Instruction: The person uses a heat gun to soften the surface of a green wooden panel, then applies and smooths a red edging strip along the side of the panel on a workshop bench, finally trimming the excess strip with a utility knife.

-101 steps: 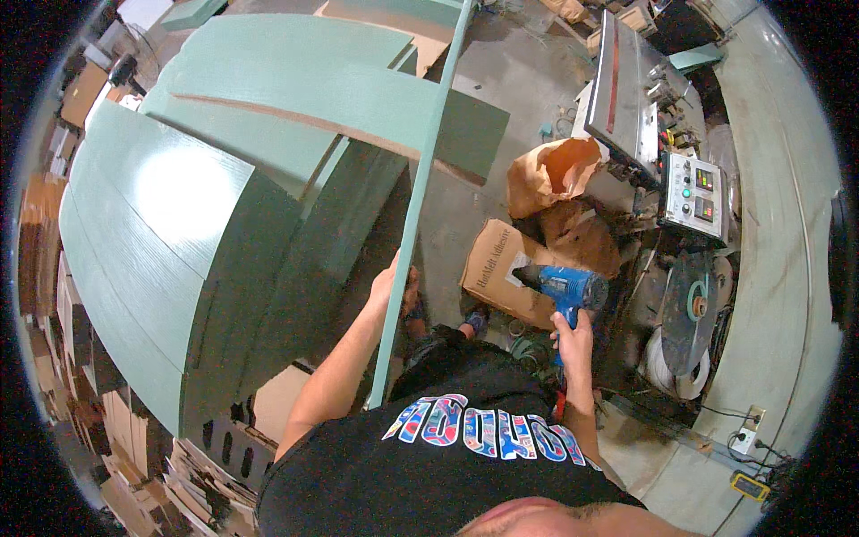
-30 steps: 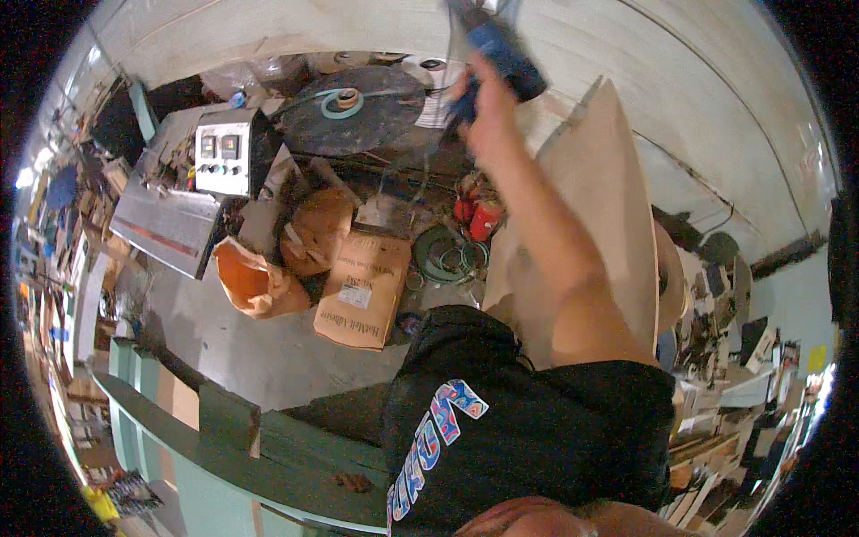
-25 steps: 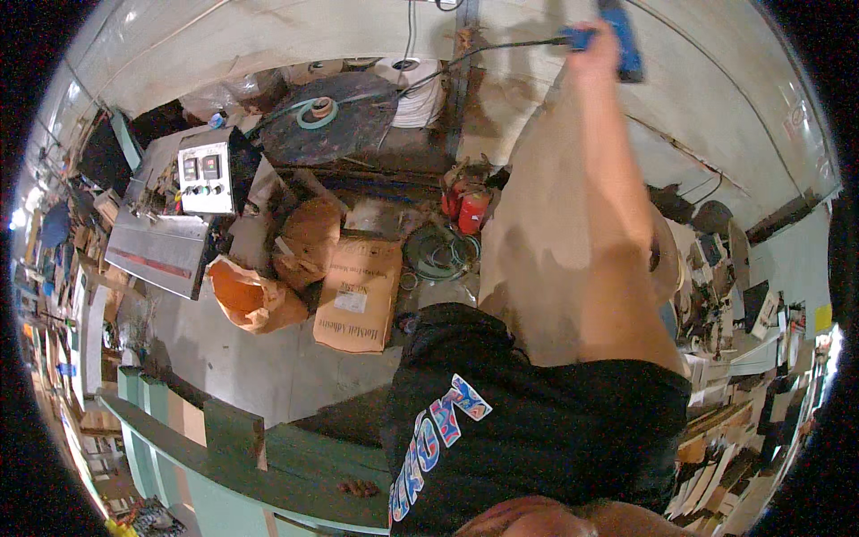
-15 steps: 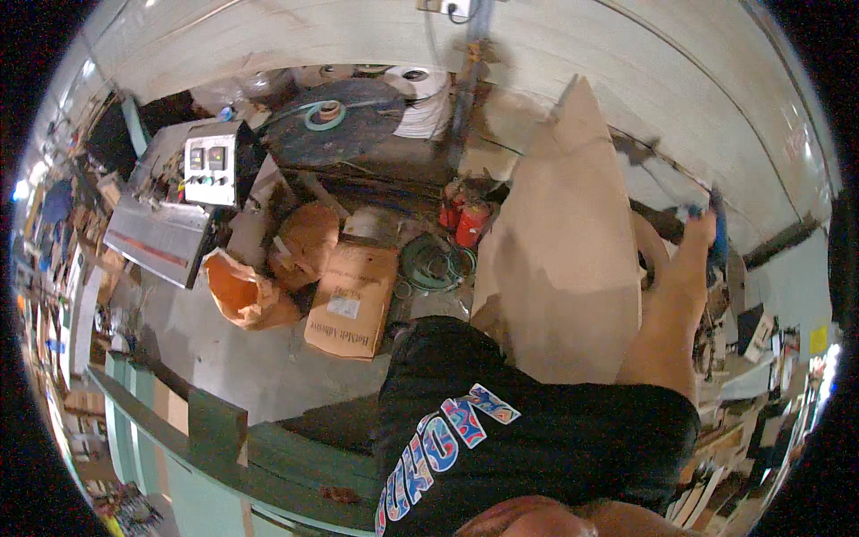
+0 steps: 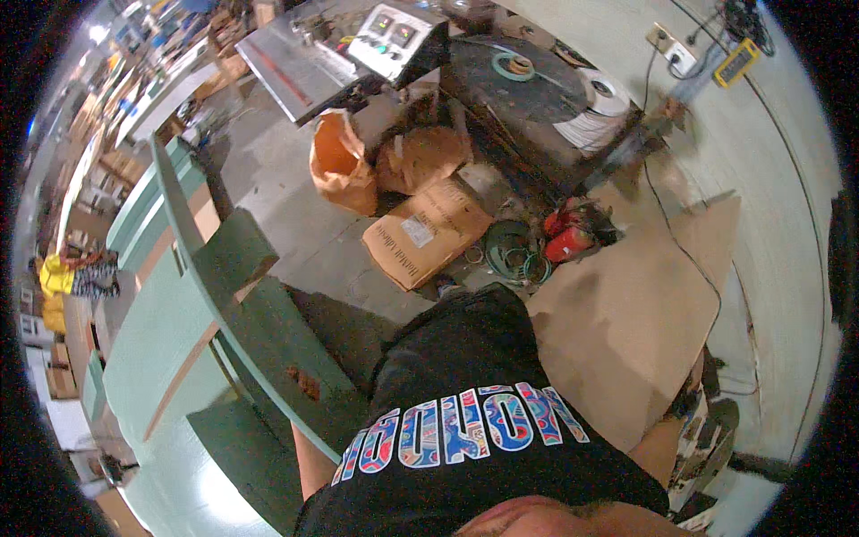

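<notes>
Neither of my hands shows. A short piece of my left forearm (image 5: 311, 463) appears beside my black shirt, next to the edge of a green panel (image 5: 313, 428); the hand is hidden. On the other side, part of my right arm (image 5: 659, 450) lies along the lower edge of a large brown board (image 5: 626, 349), its hand out of sight. The board leans by the wall on my right. At my feet are a flat brown paper sack (image 5: 428, 234) and a coil of green strapping (image 5: 512, 251).
Open paper sacks (image 5: 344, 170) stand ahead, below a machine with a white control panel (image 5: 391, 42). Red canisters (image 5: 570, 242) sit by the board. Green panels (image 5: 161, 376) fill my left side. A black cable (image 5: 667, 215) runs down the wall. A person in yellow (image 5: 58, 277) is far left.
My view has turned to the left, bringing the green panels in more. My right arm, earlier stretched past the board with its hand at a blue object, has dropped back and its hand left view.
</notes>
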A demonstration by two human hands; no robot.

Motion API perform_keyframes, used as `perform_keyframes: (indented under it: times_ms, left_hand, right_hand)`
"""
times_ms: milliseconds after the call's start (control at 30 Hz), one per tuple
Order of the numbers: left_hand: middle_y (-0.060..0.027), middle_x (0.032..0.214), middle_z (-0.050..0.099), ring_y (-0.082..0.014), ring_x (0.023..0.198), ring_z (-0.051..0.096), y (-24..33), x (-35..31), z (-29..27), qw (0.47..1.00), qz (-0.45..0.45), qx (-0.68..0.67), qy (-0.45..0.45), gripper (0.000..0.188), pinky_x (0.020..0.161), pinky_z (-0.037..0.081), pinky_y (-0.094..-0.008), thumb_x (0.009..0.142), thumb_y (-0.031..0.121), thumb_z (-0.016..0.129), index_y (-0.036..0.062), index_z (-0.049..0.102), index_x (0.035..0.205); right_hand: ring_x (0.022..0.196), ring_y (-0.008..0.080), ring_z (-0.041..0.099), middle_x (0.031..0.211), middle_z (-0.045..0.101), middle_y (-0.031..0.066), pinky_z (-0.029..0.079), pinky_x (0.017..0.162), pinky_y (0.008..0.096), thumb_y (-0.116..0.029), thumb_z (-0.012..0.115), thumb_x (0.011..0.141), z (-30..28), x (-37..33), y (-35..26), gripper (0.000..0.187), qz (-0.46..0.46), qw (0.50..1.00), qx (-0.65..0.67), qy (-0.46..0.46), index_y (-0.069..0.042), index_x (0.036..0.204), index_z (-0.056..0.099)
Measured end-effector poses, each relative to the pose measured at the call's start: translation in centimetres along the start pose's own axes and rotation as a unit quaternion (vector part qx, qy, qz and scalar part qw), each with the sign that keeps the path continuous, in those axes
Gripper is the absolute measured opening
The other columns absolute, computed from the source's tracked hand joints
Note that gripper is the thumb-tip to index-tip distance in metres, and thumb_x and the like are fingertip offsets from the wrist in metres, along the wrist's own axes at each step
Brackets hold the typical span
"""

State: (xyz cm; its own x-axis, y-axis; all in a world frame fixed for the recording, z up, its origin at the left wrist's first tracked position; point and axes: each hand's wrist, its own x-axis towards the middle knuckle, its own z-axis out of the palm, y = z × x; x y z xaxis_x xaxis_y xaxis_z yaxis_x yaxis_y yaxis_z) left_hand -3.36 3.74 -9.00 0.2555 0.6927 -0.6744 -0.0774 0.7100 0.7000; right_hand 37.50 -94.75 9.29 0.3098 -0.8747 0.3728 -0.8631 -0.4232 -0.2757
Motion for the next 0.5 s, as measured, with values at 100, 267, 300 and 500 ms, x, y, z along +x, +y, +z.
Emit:
perform_keyframes:
  times_ms: [100,267,300,500]
  left_hand:
    - [-0.0066,0.065,0.053,-0.0210,0.046,0.043,-0.8,-0.3,-1.3,1.000,-0.008,-0.030,-0.004,0.032,0.044,0.034,-0.0366,0.109,0.040,0.050,0.0115,0.065,0.109]
    - [-0.0067,0.065,0.053,-0.0213,0.046,0.043,-2.1,-0.5,-3.0,0.997,-0.017,-0.080,-0.011,0.031,0.044,0.034,-0.0369,0.109,0.039,0.049,0.0116,0.064,0.109]
    - [-0.0067,0.065,0.053,-0.0214,0.046,0.043,-2.0,0.2,-2.2,0.996,-0.021,-0.083,-0.031,0.031,0.044,0.033,-0.0370,0.109,0.039,0.049,0.0116,0.064,0.109]
    - [-0.0069,0.064,0.052,-0.0217,0.045,0.042,-5.5,0.9,-6.6,0.982,-0.014,-0.160,-0.098,0.030,0.044,0.033,-0.0374,0.109,0.038,0.048,0.0117,0.063,0.109]
  right_hand:
    - [0.106,0.0333,0.072,0.125,0.075,0.0163,0.058,0.092,0.0493,-0.046,0.072,0.098,-0.4,0.4,-2.3,0.051,-0.001,1.000,0.023,0.012,-0.006,0.130,0.071]
    - [0.108,0.0323,0.071,0.125,0.074,0.0166,0.056,0.094,0.0481,-0.041,0.071,0.101,-2.9,1.4,-5.4,0.047,0.006,0.996,0.068,0.054,-0.004,0.130,0.070]
    - [0.109,0.0321,0.071,0.125,0.074,0.0167,0.056,0.095,0.0479,-0.040,0.071,0.101,-4.4,2.1,-3.9,0.046,0.022,0.994,0.079,0.076,-0.004,0.130,0.070]
    - [0.111,0.0309,0.069,0.125,0.073,0.0172,0.055,0.098,0.0464,-0.035,0.069,0.105,-11.2,3.7,-12.8,0.042,0.010,0.932,0.278,0.233,-0.001,0.130,0.070]
